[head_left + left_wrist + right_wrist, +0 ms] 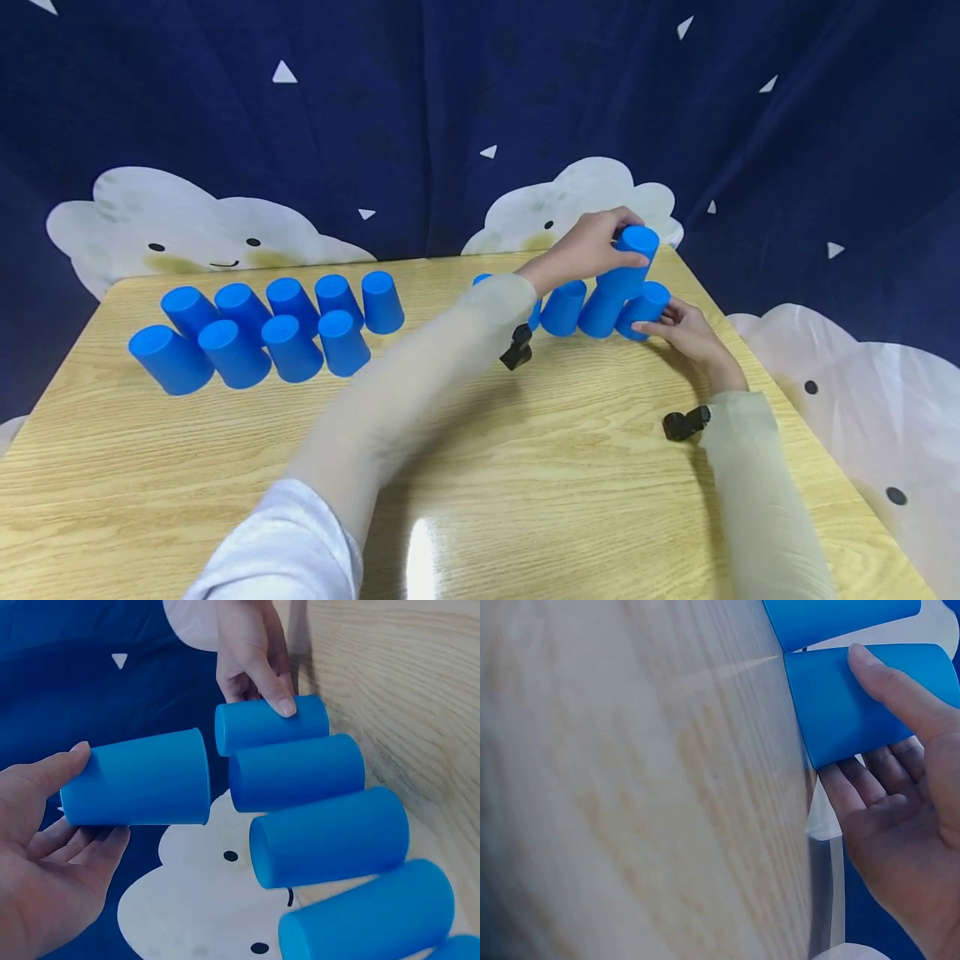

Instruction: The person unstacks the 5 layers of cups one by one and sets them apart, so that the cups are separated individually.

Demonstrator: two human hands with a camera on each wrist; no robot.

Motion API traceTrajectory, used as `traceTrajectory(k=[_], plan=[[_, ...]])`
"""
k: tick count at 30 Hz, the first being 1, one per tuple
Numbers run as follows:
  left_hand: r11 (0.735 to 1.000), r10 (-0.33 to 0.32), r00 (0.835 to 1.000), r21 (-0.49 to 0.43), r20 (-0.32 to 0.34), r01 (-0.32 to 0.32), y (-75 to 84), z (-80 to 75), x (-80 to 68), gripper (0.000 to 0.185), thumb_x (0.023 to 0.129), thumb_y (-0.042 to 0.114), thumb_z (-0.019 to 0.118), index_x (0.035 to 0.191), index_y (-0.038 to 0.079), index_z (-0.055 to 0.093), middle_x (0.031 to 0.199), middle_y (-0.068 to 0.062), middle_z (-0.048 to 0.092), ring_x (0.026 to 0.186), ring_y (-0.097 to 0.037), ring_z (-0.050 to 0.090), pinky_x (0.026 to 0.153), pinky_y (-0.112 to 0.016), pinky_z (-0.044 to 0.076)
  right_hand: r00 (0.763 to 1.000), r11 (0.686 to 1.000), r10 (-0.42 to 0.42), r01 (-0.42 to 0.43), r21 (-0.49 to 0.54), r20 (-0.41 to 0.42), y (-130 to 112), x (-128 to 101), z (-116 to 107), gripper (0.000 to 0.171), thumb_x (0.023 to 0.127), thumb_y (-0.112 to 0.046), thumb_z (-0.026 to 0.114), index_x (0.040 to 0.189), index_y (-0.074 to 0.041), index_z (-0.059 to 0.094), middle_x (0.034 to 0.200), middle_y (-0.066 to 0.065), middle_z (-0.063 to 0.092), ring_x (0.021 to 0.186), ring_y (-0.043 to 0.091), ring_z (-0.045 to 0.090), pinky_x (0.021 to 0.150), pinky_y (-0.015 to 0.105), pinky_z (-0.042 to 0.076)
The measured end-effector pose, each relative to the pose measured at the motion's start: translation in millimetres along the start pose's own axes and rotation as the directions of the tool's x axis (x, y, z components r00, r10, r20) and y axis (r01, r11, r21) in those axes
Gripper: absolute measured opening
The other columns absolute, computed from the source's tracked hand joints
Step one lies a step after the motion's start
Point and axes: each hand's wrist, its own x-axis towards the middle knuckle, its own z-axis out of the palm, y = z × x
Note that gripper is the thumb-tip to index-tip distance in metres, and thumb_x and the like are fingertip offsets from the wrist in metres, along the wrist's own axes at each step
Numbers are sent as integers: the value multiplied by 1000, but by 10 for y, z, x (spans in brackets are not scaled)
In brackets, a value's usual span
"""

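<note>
My left hand holds a blue plastic cup upside down, thumb on one side and fingers on the other. In the left wrist view this held cup hangs apart from the row of cups on the table, its wide rim facing them. With thumb and fingers, my right hand grips the rightmost cup of that row, which stands upside down on the wood. Beside it are more inverted blue cups, the left ones partly hidden behind my left forearm.
On the table's left side, several inverted blue cups stand in two rows. The wooden tabletop ends close behind the cups at a dark blue curtain with clouds. Its right edge runs near my right arm.
</note>
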Motion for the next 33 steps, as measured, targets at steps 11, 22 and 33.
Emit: traceTrajectory(k=[11, 22, 33], plan=[[1000, 25, 1000, -8, 5, -25, -29, -202, -273, 56, 93, 25, 70, 140, 6, 47, 137, -7, 55, 124, -16, 53, 97, -17, 45, 1000, 1000, 6, -6, -19, -21, -19, -26, 16, 83, 93, -32, 70, 154, 0, 23, 149, 27, 37, 136, 43, 37, 112, 54, 31], [999, 36, 999, -6, -41, -36, -149, -473, -668, 52, 91, 22, 73, 135, 4, 51, 129, -8, 60, 117, -19, 58, 98, -25, 49, 999, 999, -16, 15, -33, -32, -23, -24, 27, 83, 92, -30, 71, 153, 0, 24, 148, 28, 39, 135, 44, 38, 112, 54, 31], [1000, -23, 997, 8, -71, 23, -295, -717, -1064, 51, 90, 18, 74, 134, 4, 53, 126, -9, 61, 117, -21, 57, 100, -32, 49, 999, 1000, -5, 4, -18, -35, -28, -28, 25, 79, 94, -26, 69, 153, 0, 25, 148, 28, 38, 135, 43, 38, 112, 55, 31]])
